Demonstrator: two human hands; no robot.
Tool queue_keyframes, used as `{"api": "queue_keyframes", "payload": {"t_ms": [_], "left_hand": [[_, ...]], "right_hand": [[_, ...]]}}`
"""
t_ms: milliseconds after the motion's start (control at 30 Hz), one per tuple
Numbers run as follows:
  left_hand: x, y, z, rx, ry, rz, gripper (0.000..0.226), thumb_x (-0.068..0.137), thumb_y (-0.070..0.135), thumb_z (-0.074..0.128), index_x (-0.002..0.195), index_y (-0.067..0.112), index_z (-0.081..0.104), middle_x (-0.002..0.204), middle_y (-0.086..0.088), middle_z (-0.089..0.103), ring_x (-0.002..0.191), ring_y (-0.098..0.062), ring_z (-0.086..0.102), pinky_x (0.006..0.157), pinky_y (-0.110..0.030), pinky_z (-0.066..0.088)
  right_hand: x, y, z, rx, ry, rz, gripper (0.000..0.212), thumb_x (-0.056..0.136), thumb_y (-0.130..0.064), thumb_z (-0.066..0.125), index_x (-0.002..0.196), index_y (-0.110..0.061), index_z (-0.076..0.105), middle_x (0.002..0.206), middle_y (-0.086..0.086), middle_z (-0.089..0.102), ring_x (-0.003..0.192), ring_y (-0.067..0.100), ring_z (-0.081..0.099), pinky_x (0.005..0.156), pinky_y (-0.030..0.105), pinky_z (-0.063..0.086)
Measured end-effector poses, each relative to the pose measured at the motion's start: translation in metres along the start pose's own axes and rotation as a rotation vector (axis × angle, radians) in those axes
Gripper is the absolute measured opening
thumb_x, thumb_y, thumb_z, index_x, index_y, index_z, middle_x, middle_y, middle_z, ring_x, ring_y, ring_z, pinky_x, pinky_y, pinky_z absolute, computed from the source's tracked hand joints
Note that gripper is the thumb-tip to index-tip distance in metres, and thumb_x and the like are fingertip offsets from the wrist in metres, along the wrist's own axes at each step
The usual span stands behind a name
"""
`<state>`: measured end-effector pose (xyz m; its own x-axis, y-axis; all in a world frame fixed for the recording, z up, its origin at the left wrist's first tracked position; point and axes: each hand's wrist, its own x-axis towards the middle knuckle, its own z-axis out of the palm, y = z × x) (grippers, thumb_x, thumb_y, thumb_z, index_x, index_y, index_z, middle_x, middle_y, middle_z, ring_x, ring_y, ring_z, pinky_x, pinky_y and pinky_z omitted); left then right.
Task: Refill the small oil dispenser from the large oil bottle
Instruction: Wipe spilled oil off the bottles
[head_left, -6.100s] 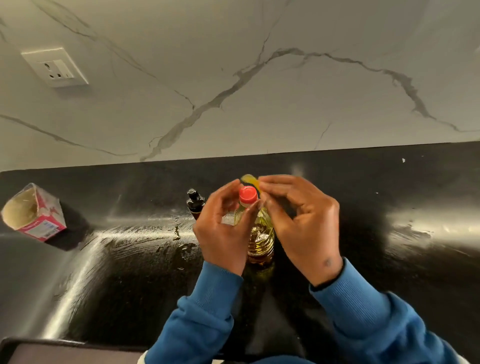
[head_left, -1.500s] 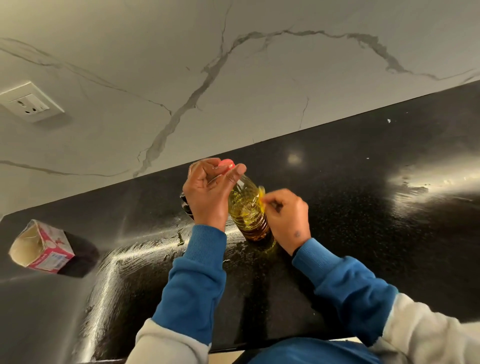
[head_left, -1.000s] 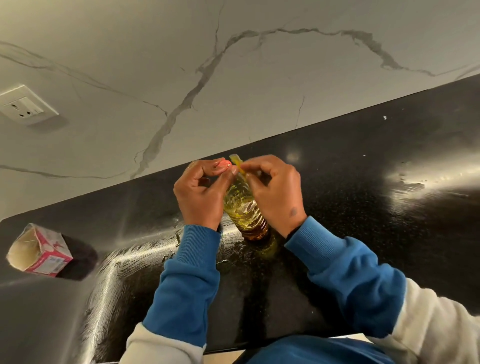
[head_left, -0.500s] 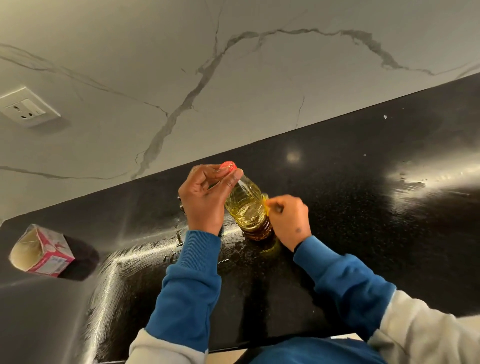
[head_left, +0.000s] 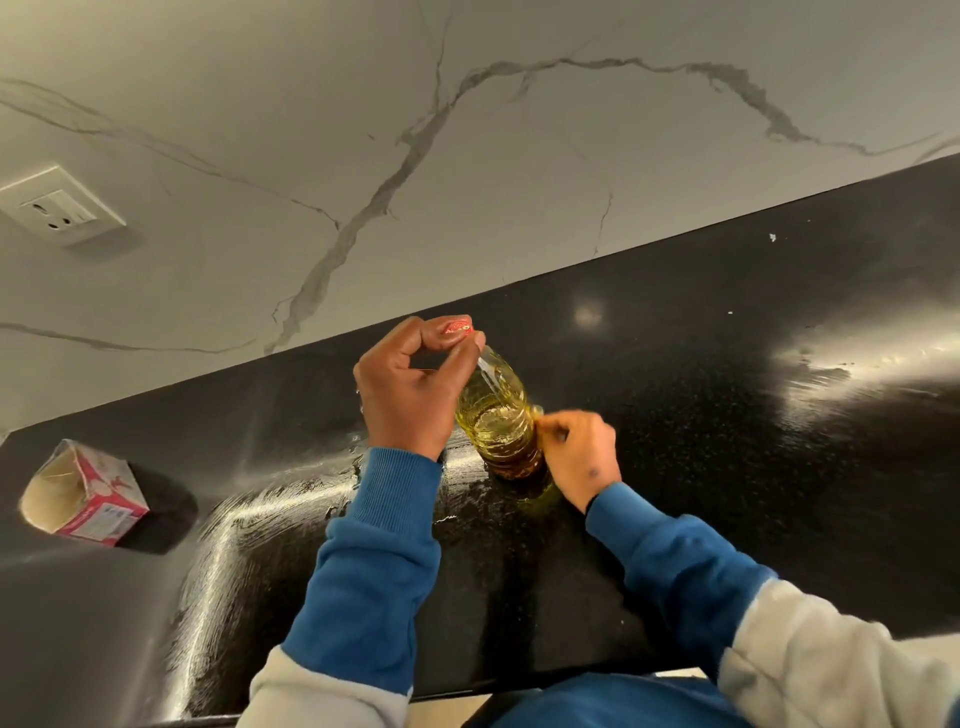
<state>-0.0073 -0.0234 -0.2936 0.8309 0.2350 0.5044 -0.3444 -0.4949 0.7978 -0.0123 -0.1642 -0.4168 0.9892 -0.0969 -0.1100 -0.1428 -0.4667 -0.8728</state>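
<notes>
A clear plastic oil bottle (head_left: 498, 415) with yellow oil stands on the black counter (head_left: 727, 415), its neck leaning away from me. It carries a red cap (head_left: 457, 328). My left hand (head_left: 408, 395) pinches the cap and neck from the left. My right hand (head_left: 579, 457) is low at the bottle's right side, fingers closed on a yellow strip (head_left: 537, 413) that hangs off the bottle. The small dark dispenser is hidden behind my left hand.
An open pink and white carton (head_left: 83, 493) lies on its side at the far left of the counter. A wall socket (head_left: 57, 205) sits on the marble backsplash. The counter in front of the bottle looks wet.
My right hand came down from beside the cap to the bottle's lower right side, pulling the yellow strip with it. My left hand has kept its hold on the cap.
</notes>
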Motion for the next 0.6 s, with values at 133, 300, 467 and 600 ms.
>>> {"api": "queue_keyframes", "payload": {"t_ms": [133, 300, 467, 600], "left_hand": [[-0.003, -0.002, 0.004, -0.048, 0.008, -0.023, 0.022, 0.081, 0.008, 0.085, 0.076, 0.025, 0.071, 0.088, 0.003, 0.077, 0.084, -0.013, 0.076, 0.071, -0.029, 0.062], [-0.003, -0.004, 0.005, -0.133, 0.032, -0.005, 0.021, 0.078, 0.008, 0.086, 0.079, 0.022, 0.071, 0.087, 0.002, 0.075, 0.081, -0.010, 0.074, 0.071, -0.022, 0.059], [0.000, -0.012, 0.009, -0.149, 0.086, -0.058, 0.018, 0.073, 0.013, 0.090, 0.077, 0.012, 0.072, 0.090, -0.016, 0.071, 0.084, -0.023, 0.070, 0.074, -0.030, 0.060], [-0.001, -0.009, 0.005, -0.211, 0.110, -0.110, 0.018, 0.072, 0.004, 0.089, 0.084, 0.004, 0.075, 0.088, -0.017, 0.075, 0.082, -0.020, 0.076, 0.072, -0.026, 0.060]], "right_hand": [[-0.005, 0.010, 0.006, 0.012, -0.107, 0.131, 0.023, 0.091, 0.000, 0.056, 0.084, -0.006, 0.077, 0.082, 0.009, 0.073, 0.085, 0.027, 0.070, 0.072, 0.027, 0.055], [0.004, -0.050, -0.027, 0.075, 0.084, -0.159, 0.018, 0.092, -0.003, 0.063, 0.096, -0.011, 0.078, 0.097, 0.001, 0.073, 0.084, 0.010, 0.065, 0.080, 0.019, 0.051], [-0.008, -0.097, -0.043, 0.224, 0.212, -0.562, 0.025, 0.085, 0.006, 0.065, 0.100, -0.010, 0.077, 0.099, 0.001, 0.073, 0.089, 0.006, 0.067, 0.081, 0.014, 0.054], [0.002, -0.051, -0.024, 0.115, 0.197, -0.378, 0.017, 0.088, 0.001, 0.066, 0.093, -0.011, 0.078, 0.094, 0.001, 0.073, 0.083, 0.010, 0.067, 0.080, 0.023, 0.056]]}}
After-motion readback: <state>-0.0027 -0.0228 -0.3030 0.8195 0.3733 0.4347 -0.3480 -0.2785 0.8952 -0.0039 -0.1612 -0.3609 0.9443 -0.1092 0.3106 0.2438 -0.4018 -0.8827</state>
